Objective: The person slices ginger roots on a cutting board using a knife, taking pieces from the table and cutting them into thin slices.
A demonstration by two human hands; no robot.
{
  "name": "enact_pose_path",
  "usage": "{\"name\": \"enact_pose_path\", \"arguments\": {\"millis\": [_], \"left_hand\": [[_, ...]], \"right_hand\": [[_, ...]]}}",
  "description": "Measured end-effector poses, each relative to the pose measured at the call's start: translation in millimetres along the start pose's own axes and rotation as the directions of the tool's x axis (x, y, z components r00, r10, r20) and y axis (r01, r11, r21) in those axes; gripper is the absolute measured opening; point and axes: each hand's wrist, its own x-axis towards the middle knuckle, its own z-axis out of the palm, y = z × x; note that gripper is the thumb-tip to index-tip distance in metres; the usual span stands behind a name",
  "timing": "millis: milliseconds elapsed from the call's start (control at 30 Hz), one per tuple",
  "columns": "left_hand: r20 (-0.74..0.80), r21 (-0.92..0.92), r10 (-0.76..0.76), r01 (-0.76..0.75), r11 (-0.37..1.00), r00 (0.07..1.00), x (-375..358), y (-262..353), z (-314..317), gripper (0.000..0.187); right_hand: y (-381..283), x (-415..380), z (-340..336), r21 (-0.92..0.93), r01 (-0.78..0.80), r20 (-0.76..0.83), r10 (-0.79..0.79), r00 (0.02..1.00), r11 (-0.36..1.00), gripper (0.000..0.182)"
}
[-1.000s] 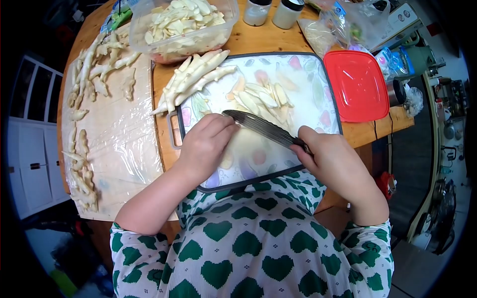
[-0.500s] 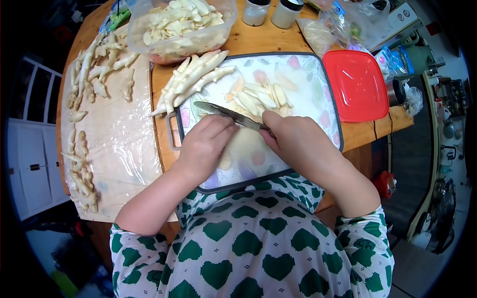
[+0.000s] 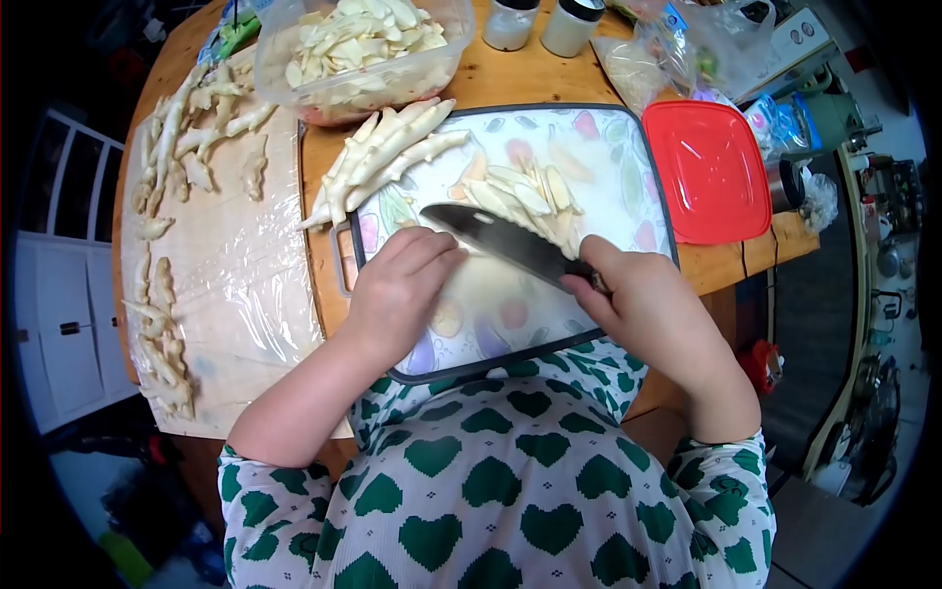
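A dark-bladed kitchen knife (image 3: 505, 241) is in my right hand (image 3: 628, 290), its handle wrapped by the fingers. The blade lies tilted flat over the patterned cutting board (image 3: 589, 324), pointing left toward my left hand (image 3: 402, 290). My left hand rests on the board with fingers curled and pressed together; what it holds, if anything, is hidden under it. Just beyond the blade lies a pile of pale slices (image 3: 530, 196). Several peeled ginger-like roots (image 3: 388, 157) lean across the board's upper left corner.
A clear plastic tub (image 3: 392, 93) of slices stands at the back. More knobbly roots (image 3: 201, 128) lie on a plastic-covered board (image 3: 235, 285) to the left. A red lid (image 3: 706, 172) sits at the right, with two jars (image 3: 569, 29) and plastic bags (image 3: 677, 54) behind.
My right hand has moved right and slightly toward me with the knife. The blade has turned from edge-on to showing its broad side. My left hand has barely moved.
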Motion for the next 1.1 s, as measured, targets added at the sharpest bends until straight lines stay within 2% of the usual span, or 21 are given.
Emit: {"name": "enact_pose_path", "arguments": {"millis": [300, 400, 533, 633, 867, 967, 1100], "left_hand": [[-0.017, -0.003, 0.006, -0.006, 1.000, 1.000, 2, 1, 0, 0.026], [-0.016, -0.005, 0.000, 0.000, 1.000, 1.000, 1, 0, 0, 0.027], [-0.042, -0.015, -0.022, 0.022, 1.000, 0.999, 0, 0, 4, 0.027], [-0.016, -0.034, -0.039, 0.038, 0.999, 0.999, 2, 2, -2, 0.025], [-0.030, -0.038, 0.009, -0.010, 0.999, 1.000, 0, -4, -2, 0.032], [-0.027, -0.026, -0.020, 0.019, 0.999, 0.999, 1, -1, -3, 0.022], [-0.048, -0.019, -0.022, 0.021, 1.000, 0.999, 0, 1, -2, 0.023]], "right_hand": [[-16, -1, -11, -0.079, -0.066, 0.133, 0.076, 0.988, 0.995, 0.021], [-18, 12, -8, -0.073, -0.031, 0.158, 0.042, 0.987, 0.997, 0.021], [-21, 40, 18, -0.015, -0.008, 0.082, 0.009, 0.997, 1.000, 0.022], [-23, 34, 23, -0.048, -0.047, 0.089, 0.051, 0.995, 0.998, 0.022], [2, 9, 2, -0.008, -0.131, 0.081, 0.132, 0.988, 0.991, 0.022], [-7, 5, 2, 0.009, -0.074, 0.050, 0.073, 0.996, 0.997, 0.022], [-16, 3, -2, -0.037, -0.016, 0.069, 0.019, 0.997, 0.999, 0.021]]}}
